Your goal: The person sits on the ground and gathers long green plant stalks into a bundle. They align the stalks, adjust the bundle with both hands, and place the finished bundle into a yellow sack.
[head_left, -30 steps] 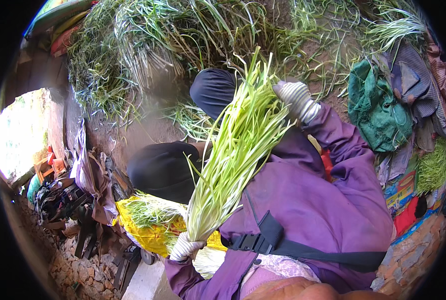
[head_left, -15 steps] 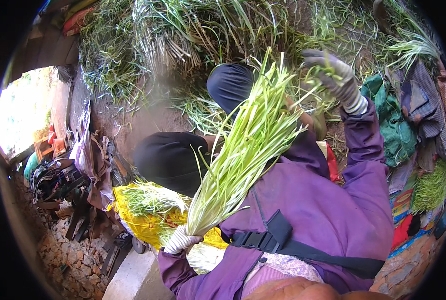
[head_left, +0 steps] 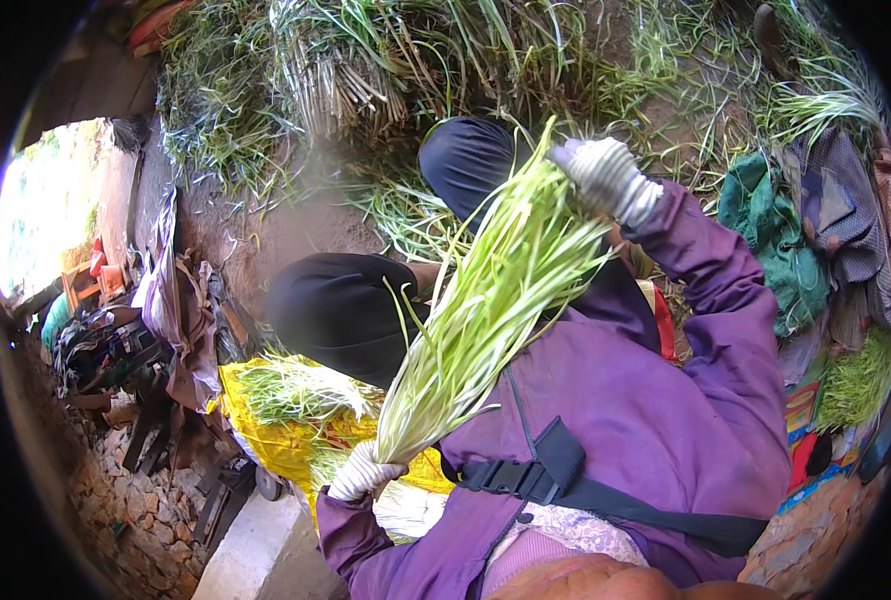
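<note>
Green bundle (head_left: pixel 496 310), slanting, tips (head_left: pixel 536 180) up-right, left hand (head_left: pixel 364 473) clenching base (head_left: pixel 398 432), right hand (head_left: pixel 602 176) grip unclear

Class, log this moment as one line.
left grip: holding green bundle by pale base | right grip: at leafy end, contact unclear | nearby: yellow sheet

a single head-worn fisheye view looks steeply down, close over both hands (head_left: pixel 606 178).
</note>
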### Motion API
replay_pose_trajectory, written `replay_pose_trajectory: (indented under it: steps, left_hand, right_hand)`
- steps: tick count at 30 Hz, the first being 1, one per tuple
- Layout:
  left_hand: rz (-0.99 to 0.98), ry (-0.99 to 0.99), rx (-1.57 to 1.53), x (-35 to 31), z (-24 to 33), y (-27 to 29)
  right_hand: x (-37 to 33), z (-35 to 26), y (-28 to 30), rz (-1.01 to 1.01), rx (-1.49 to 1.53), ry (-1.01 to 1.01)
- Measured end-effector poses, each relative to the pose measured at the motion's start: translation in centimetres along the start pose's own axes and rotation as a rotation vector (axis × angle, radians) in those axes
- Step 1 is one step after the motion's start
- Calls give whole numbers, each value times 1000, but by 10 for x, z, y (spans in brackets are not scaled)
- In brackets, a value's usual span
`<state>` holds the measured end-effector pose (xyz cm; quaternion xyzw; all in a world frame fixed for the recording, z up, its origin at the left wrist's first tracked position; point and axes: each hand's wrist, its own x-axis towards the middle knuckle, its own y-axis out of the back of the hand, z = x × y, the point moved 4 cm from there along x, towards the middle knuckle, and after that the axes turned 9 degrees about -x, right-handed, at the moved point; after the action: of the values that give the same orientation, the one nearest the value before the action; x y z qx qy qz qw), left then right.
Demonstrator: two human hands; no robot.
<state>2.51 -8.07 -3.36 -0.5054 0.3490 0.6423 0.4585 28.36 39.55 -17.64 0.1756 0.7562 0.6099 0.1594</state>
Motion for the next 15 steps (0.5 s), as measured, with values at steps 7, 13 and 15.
replay_pose_trajectory:
  steps: [7, 13, 15]
  left_hand:
    - [31, -12, 17, -3, 1, -3]
    - [46, 47, 62, -4, 6, 5]
    - [51, 46, 83, -4, 6, 7]
  right_hand:
    - [-50, 142, -70, -209, 187, -1031]
    - [-60, 110, -10, -149, -174, -579]
    - [-46, 74, 22, 66, 5, -345]
